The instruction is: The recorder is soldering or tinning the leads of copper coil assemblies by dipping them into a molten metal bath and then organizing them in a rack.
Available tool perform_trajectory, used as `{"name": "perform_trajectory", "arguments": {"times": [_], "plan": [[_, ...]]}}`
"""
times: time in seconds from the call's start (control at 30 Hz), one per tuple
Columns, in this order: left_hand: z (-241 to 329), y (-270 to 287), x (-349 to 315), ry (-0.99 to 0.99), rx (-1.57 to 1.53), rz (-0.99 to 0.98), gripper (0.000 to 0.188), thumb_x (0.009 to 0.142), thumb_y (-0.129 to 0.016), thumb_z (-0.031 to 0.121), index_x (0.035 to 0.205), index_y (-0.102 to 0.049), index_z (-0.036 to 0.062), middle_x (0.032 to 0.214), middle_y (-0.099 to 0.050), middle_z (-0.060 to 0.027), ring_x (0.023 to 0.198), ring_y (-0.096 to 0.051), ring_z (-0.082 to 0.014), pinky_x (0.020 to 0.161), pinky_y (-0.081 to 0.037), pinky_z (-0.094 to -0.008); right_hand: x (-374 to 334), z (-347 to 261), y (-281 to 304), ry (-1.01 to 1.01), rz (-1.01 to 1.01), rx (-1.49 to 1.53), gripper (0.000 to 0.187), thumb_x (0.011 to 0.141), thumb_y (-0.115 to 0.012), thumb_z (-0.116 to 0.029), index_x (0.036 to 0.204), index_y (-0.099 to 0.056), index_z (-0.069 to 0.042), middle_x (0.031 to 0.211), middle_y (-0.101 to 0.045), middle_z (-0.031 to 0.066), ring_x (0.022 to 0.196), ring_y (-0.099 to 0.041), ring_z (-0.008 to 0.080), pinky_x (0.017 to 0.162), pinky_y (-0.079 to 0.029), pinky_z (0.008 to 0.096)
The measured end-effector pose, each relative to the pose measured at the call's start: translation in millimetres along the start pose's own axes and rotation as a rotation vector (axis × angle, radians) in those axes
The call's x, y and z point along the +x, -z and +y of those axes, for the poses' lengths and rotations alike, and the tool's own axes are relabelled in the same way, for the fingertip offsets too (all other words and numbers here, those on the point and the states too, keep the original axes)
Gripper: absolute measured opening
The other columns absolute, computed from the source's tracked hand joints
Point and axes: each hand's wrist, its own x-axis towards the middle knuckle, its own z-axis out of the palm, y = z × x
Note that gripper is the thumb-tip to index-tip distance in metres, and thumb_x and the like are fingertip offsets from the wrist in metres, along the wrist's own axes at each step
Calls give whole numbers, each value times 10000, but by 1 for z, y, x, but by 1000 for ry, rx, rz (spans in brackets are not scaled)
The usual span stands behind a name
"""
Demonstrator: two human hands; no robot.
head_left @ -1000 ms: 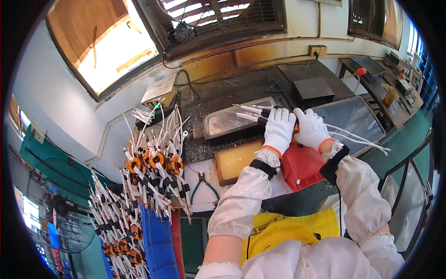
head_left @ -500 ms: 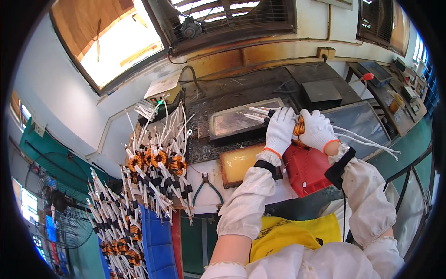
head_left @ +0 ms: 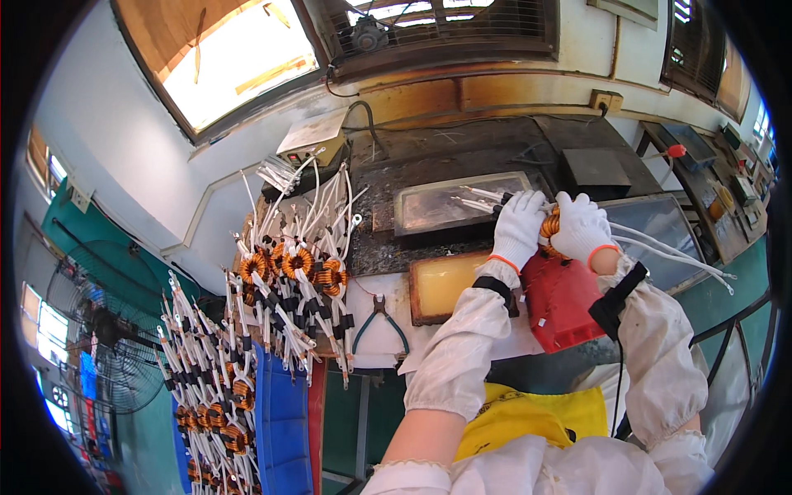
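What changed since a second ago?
More of the copper-wound ring coil shows between the white-gloved left hand and right hand; the scene slid rightward in frame as the camera moved. Nothing grabbed or released: both hands still hold it. Red plastic bin, green-handled pliers: unmoved.

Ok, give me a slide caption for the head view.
Gloved left hand and right hand hold a coil between them by the red bin, white leads jutting out both sides.
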Motion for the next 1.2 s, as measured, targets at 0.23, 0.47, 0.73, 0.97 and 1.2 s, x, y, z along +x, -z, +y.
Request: {"name": "perform_trajectory", "arguments": {"times": [0.23, 0.47, 0.73, 0.97, 1.2], "plan": [[-6, -4, 0, -26, -29, 36, 189, 777, -573, 160, 922, -663, 77, 1181, -563, -93, 1177, -504, -258, 1041, -369, -386, 3, -7, 8, 10, -52, -7, 492, 719, -716, -315, 1095, -531, -57, 1042, -565, 203, 955, -601, 369, 798, -468, 461], [-7, 1, 0, 14, -76, -136, 227, 802, -558, 148, 994, -659, 84, 1242, -532, -63, 1241, -460, -231, 1061, -344, -361, 6, -9, 7, 0, -64, -31, 451, 727, -698, -294, 1081, -545, -60, 1041, -570, 198, 967, -603, 364, 813, -467, 460], [-8, 5, 2, 43, -93, -174, 271, 759, -586, 123, 1019, -657, 93, 1268, -517, -51, 1252, -450, -230, 1069, -341, -352, 8, -9, 6, 1, -52, -23, 464, 706, -706, -305, 1073, -570, -57, 1029, -579, 196, 964, -605, 360, 803, -470, 464], [-9, 5, 2, 22, -106, -166, 226, 786, -555, 147, 967, -671, 79, 1214, -547, -62, 1203, -488, -234, 1032, -368, -352, 9, -9, 6, 11, -43, -37, 455, 711, -707, -341, 1054, -584, -68, 1025, -588, 187, 951, -611, 356, 779, -477, 462], [-9, 9, 4, 65, -148, -238, 369, 741, -600, 102, 1110, -622, 105, 1260, -512, -45, 1239, -458, -240, 1056, -354, -351, 10, -9, 6, 5, -26, -48, 454, 705, -710, -344, 1047, -592, -70, 1013, -594, 184, 933, -619, 348, 768, -480, 460]]}}
